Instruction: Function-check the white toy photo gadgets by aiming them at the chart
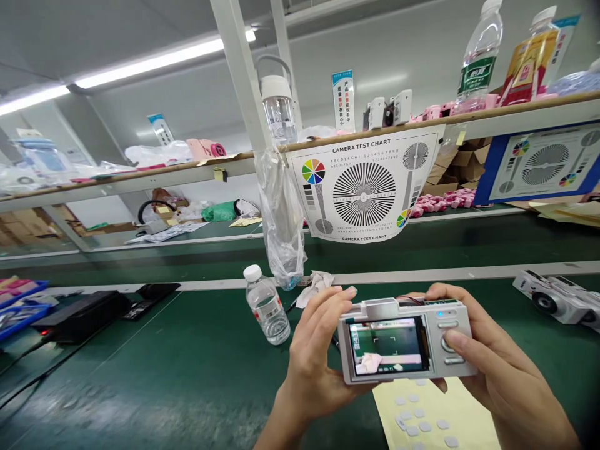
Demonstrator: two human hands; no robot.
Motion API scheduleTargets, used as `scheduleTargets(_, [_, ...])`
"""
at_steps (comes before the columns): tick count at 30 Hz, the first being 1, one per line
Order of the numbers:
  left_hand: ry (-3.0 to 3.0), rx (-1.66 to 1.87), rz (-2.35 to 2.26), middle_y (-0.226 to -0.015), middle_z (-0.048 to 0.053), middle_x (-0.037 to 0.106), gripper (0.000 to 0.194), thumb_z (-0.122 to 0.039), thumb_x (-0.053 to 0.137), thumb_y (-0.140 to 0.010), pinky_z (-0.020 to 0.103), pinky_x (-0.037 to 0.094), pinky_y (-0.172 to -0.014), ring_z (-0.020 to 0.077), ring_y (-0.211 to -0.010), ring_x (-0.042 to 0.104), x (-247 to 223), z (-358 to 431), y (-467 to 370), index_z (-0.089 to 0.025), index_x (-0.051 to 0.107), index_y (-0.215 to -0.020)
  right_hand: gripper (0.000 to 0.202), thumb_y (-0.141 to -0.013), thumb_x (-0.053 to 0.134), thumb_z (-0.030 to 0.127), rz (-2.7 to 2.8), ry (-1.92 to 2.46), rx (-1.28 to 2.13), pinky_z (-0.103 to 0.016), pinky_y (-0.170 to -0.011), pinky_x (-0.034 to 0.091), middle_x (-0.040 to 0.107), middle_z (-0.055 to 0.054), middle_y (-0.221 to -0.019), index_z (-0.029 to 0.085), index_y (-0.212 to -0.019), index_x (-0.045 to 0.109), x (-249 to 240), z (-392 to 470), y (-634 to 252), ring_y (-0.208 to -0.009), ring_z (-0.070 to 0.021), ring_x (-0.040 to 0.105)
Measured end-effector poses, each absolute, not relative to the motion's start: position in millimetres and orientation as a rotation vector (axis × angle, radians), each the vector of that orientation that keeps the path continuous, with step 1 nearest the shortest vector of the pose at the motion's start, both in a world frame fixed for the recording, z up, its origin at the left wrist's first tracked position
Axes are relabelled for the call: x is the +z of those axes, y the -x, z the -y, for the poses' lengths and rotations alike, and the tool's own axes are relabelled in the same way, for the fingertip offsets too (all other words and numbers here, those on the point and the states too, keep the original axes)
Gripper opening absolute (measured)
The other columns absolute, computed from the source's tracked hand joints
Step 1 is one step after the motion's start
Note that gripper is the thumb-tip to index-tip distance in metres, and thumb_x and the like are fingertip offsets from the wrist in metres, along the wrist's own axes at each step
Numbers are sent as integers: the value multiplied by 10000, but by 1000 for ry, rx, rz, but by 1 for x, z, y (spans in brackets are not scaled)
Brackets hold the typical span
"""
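Observation:
A silver camera [407, 342] is held up over the green bench, its lit screen facing me and showing part of the bench and a crumpled tissue. My left hand [319, 350] grips the camera's left end, fingers over its top edge. Around the right end, my right hand [492, 356] is closed, with the thumb on the round button of the back. Beneath the camera lies a yellow sheet [435, 415] with several small grey pieces on it. The camera test chart [364, 187] hangs beyond, from the shelf edge.
A clear bottle [268, 306] and a crumpled tissue [316, 287] are left of the camera. White cameras [557, 297] sit at the right. A black box [82, 315] with cables and blue trays [23, 312] are at the left. A bag-wrapped post [281, 219] supports the shelf [328, 139].

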State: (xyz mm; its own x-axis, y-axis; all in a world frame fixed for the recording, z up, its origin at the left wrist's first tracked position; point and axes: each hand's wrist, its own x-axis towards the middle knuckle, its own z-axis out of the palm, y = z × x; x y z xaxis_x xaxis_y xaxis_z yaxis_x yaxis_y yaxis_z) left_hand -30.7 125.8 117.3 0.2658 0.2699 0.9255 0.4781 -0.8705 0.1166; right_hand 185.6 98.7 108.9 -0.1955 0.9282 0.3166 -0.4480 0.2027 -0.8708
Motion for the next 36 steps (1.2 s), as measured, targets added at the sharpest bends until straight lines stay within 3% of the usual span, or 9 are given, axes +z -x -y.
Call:
scheduleTargets(11, [2320, -1587, 661, -1119, 145, 705, 624, -469, 756, -748, 429, 570, -961, 303, -1130, 642, 115, -121, 28, -152, 519, -1230, 302, -812, 697, 454, 1095, 755, 1257, -124, -378, 511, 625, -10, -948, 288, -1051, 619, 115, -95, -178, -528, -96, 609])
scheduleTargets(18, [2290, -1548, 653, -1102, 150, 702, 587, -457, 748, -764, 337, 514, -1038, 252, -1162, 614, 117, -118, 26, -99, 534, -1177, 239, -865, 656, 387, 1236, 642, 1264, -117, -365, 516, 663, 0, -881, 288, -1079, 618, 109, -104, -185, -511, -101, 635])
scheduleTargets(36, [2332, -1572, 640, -1152, 140, 688, 562, -353, 753, -756, 328, 483, -1071, 233, -1204, 584, 117, -117, 28, -103, 522, -1203, 227, -855, 664, 419, 1212, 664, 1237, -94, -356, 496, 660, 33, -769, 301, -1045, 628, 111, -97, -183, -478, -83, 611])
